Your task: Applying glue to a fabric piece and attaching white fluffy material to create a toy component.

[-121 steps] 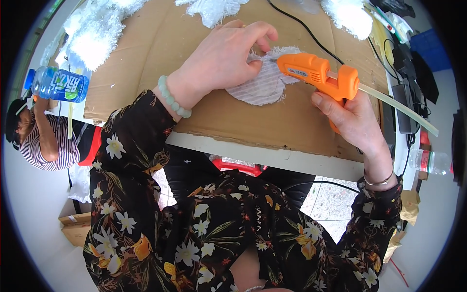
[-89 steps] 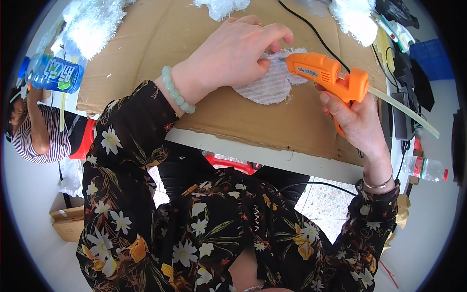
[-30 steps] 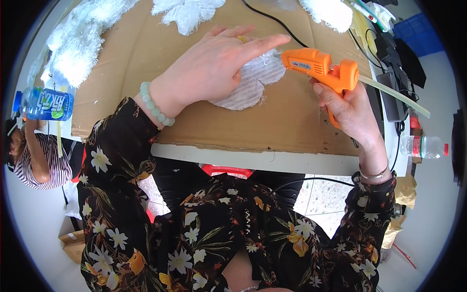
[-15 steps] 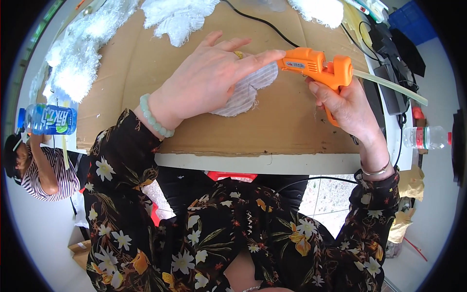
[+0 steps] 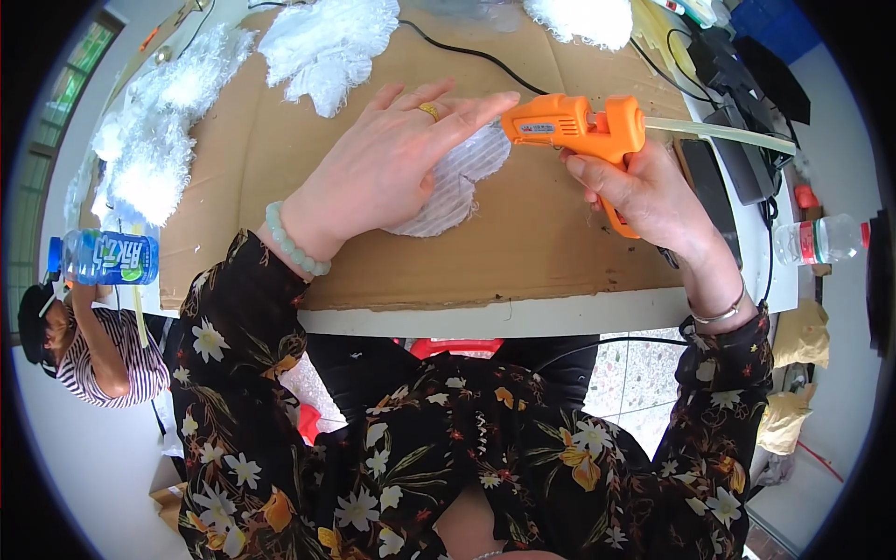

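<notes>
My right hand [image 5: 644,191] is wrapped round the handle of an orange hot glue gun [image 5: 574,126], with a long pale glue stick [image 5: 719,131] sticking out of its back end. The gun's front points left, toward my left hand [image 5: 387,159]. That hand lies over a white striped fabric piece [image 5: 457,191] with a frayed, curved edge, its fingers stretched out. My left index fingertip is close to the front of the gun; whether they touch I cannot tell. The gun's nozzle is hidden, and part of the fabric lies under my palm.
Brown cardboard [image 5: 420,275] covers the table. White fluffy pieces [image 5: 327,56] lie along its far side and left [image 5: 154,140]. A black cord [image 5: 476,51] runs behind the gun. Bottles stand out left [image 5: 112,257] and right [image 5: 821,241]. A person in stripes [image 5: 117,359] is at the left.
The whole view has shifted slightly, so most things sit a little differently in the picture. Both hands keep their poses, and the glue gun stays in my right hand near my left fingertip.
</notes>
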A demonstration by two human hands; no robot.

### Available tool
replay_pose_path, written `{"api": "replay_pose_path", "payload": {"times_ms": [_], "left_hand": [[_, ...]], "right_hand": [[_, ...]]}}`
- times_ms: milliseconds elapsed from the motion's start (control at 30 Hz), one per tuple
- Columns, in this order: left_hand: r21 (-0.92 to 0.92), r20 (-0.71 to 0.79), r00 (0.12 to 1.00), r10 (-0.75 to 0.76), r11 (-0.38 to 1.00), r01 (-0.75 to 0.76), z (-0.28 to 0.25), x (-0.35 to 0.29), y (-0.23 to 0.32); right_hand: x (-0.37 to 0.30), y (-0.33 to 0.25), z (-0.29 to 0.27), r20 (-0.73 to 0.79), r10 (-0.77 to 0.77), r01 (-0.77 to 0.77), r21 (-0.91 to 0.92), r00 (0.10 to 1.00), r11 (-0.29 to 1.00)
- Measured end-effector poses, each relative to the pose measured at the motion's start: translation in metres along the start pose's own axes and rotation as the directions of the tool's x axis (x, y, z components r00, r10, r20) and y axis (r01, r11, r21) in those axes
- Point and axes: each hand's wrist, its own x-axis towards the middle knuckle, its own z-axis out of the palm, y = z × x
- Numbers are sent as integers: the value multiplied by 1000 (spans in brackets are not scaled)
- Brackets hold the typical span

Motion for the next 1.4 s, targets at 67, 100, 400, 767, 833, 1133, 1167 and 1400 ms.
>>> {"api": "replay_pose_path", "payload": {"times_ms": [67, 100, 400, 767, 833, 1133, 1167, 1400], "left_hand": [[-45, 11, 1000, -12, 999, 12, 1, 1, 0], [-34, 51, 998, -20, 999, 22, 1, 1, 0], [-78, 10, 1000, -10, 997, 11, 5, 0, 0], [-47, -98, 995, 12, 999, -17, 7, 1, 0], [-60, -121, 993, 7, 998, -14, 10, 0, -2], [-43, -107, 994, -7, 999, 3, 11, -3, 2], [-43, -109, 994, -9, 999, 4, 11, -3, 2], [-54, -86, 996, -19, 998, 14, 16, -6, -1]], "right_hand": [[0, -1, -1, 14, 29, -29, -14, 999, 999], [1, 0, -1, 13, 29, -29, -11, 999, 1000], [-2, -1, -5, 34, 49, -48, -36, 998, 998], [-1, -1, -7, 52, 48, -45, -46, 998, 998], [0, 1, -7, 56, 63, -60, -62, 996, 996], [4, 1, -8, 58, 46, -42, -77, 997, 996], [5, 1, -8, 67, 34, -30, -62, 997, 998], [0, 6, -9, 73, 50, -46, -47, 996, 998]]}}
